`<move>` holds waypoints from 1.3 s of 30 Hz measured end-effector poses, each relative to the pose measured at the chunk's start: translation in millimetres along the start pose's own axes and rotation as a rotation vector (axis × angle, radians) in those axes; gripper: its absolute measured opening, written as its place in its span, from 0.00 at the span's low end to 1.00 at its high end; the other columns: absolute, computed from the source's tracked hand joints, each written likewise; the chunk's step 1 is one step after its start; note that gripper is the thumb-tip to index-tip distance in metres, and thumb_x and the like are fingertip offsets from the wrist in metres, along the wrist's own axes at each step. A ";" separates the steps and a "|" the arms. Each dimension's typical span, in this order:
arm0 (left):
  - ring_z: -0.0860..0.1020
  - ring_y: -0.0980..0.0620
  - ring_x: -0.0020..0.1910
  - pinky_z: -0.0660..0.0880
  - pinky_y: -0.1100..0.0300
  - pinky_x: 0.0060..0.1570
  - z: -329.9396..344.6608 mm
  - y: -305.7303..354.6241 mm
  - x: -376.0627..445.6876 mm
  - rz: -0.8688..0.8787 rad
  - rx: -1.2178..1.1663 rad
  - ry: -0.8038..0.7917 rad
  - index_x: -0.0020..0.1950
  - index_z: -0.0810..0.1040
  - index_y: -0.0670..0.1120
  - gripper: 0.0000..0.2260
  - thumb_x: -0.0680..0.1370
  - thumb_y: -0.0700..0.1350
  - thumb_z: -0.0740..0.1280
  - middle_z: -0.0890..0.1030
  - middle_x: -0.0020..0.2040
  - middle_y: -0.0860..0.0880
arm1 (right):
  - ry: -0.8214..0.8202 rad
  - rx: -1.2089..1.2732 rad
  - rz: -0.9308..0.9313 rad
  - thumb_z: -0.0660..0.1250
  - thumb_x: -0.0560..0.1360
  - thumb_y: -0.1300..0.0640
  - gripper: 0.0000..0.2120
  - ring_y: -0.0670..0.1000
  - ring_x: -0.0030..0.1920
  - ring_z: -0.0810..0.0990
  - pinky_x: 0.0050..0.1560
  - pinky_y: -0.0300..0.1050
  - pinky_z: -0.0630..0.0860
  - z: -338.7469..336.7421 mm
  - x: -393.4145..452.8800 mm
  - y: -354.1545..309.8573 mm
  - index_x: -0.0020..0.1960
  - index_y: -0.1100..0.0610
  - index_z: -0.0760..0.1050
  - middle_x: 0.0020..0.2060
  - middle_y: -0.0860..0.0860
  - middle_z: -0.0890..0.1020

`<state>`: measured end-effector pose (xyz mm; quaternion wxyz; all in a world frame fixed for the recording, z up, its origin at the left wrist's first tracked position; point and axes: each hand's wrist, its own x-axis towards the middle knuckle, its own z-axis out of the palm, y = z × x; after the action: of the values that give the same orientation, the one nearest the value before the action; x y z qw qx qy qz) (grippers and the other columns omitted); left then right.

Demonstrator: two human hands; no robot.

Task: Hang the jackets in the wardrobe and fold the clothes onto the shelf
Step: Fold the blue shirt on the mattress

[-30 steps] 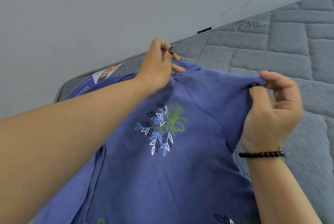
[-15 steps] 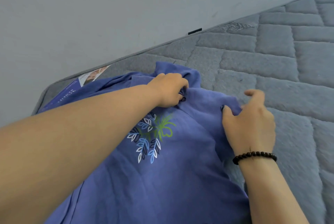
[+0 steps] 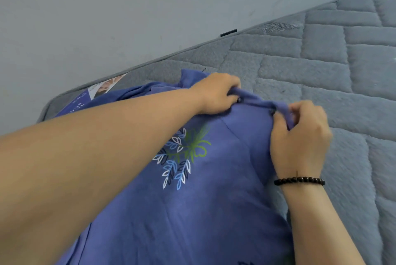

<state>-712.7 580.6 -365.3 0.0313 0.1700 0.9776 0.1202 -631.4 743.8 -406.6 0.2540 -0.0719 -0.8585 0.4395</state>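
Both hands (image 3: 257, 119) grip blue shirt's (image 3: 192, 211) far edge

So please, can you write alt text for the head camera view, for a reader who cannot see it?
Two bare hands pinch the top edge of a blue garment with a leaf print, lying on a grey quilted mattress: the left hand and the right hand, which wears a dark bead bracelet, stretch the fabric between them. A plain grey wall is behind.

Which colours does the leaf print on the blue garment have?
The leaf print is white, light blue, dark navy and green, seen in the head view.
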 end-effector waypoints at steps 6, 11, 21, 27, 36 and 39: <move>0.71 0.51 0.42 0.64 0.60 0.41 -6.7 -2.1 -7.4 -0.118 -0.264 0.027 0.49 0.69 0.47 0.06 0.79 0.47 0.64 0.74 0.40 0.53 | -0.466 -0.360 0.255 0.68 0.68 0.36 0.28 0.60 0.46 0.76 0.40 0.47 0.68 1.0 -5.0 0.6 0.51 0.60 0.68 0.46 0.56 0.76; 0.68 0.51 0.37 0.59 0.59 0.37 -4.1 -5.4 -5.6 -0.133 0.046 -0.210 0.36 0.67 0.51 0.14 0.75 0.52 0.69 0.69 0.34 0.54 | -0.757 -0.335 0.255 0.71 0.67 0.42 0.22 0.56 0.37 0.79 0.37 0.48 0.77 -6.6 3.2 3.3 0.40 0.60 0.70 0.35 0.55 0.80; 0.75 0.53 0.37 0.70 0.67 0.38 -11.0 -10.5 0.0 -0.059 -0.336 0.040 0.36 0.69 0.51 0.16 0.71 0.30 0.64 0.77 0.34 0.55 | -0.305 -0.064 0.095 0.66 0.69 0.67 0.04 0.51 0.33 0.68 0.34 0.32 0.64 -7.1 9.1 3.7 0.38 0.64 0.71 0.36 0.57 0.77; 0.80 0.47 0.39 0.76 0.56 0.42 -31.3 -10.9 -45.4 -0.013 -0.486 0.103 0.49 0.76 0.48 0.15 0.69 0.30 0.67 0.83 0.43 0.41 | -0.426 0.113 -0.335 0.68 0.63 0.72 0.09 0.48 0.35 0.72 0.37 0.31 0.67 -16.5 -0.5 -21.2 0.36 0.60 0.73 0.34 0.51 0.77; 0.77 0.60 0.49 0.72 0.52 0.57 -16.5 -55.8 -170.2 -0.185 -0.191 0.072 0.61 0.75 0.57 0.31 0.61 0.36 0.56 0.82 0.43 0.61 | -1.386 0.472 -0.122 0.78 0.65 0.60 0.07 0.53 0.39 0.84 0.45 0.48 0.80 -20.8 -23.1 -43.4 0.40 0.58 0.81 0.36 0.54 0.85; 0.70 0.65 0.55 0.58 0.52 0.66 -12.1 -55.4 -182.5 -0.208 -0.115 0.049 0.62 0.74 0.61 0.33 0.61 0.38 0.55 0.79 0.45 0.64 | -1.005 0.396 -0.093 0.76 0.67 0.59 0.06 0.48 0.32 0.80 0.38 0.43 0.77 -5.4 -21.4 -36.7 0.36 0.57 0.80 0.30 0.52 0.83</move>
<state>-560.3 465.2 -363.5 0.0292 0.0625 0.9819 0.1762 -606.6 718.1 -382.9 -0.1598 0.2343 -0.7773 0.5615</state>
